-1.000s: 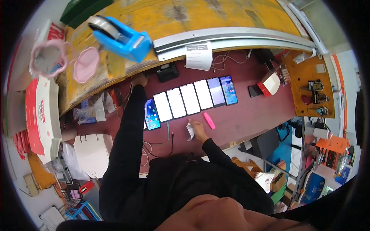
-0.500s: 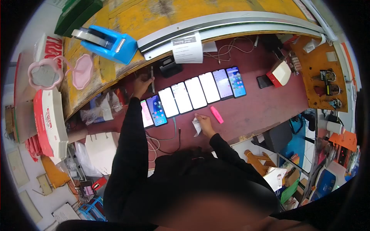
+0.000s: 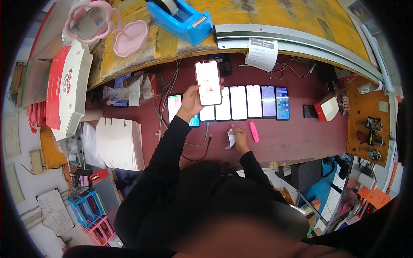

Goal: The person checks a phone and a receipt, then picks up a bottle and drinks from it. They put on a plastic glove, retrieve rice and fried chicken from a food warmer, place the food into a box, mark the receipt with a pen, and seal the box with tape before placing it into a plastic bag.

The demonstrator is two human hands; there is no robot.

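Observation:
My left hand (image 3: 189,104) is closed around a smartphone (image 3: 208,81) with a bright white screen, raised above the row of phones and covering part of it. Beneath and beside it, several lit smartphones (image 3: 239,103) lie side by side on the dark red desk. A blue-screened phone (image 3: 282,104) ends the row on the right; a phone with a green and white screen (image 3: 174,105) ends it on the left. In my right hand (image 3: 241,138) a small printed paper slip (image 3: 231,137) is pinched, just below the row. A pink highlighter (image 3: 254,131) lies right of that hand.
A yellow worn shelf (image 3: 275,17) overhangs the desk (image 3: 297,137) and carries a blue tape dispenser (image 3: 183,21) and a pink holder (image 3: 131,38). Cables (image 3: 172,81) run left of the phones. A stack of white card (image 3: 118,144) stands at left; a red-white box (image 3: 328,109) at right.
My left hand has come from the back left of the desk and now holds a phone up over the row. My right hand keeps the slip. The camera view has shifted left.

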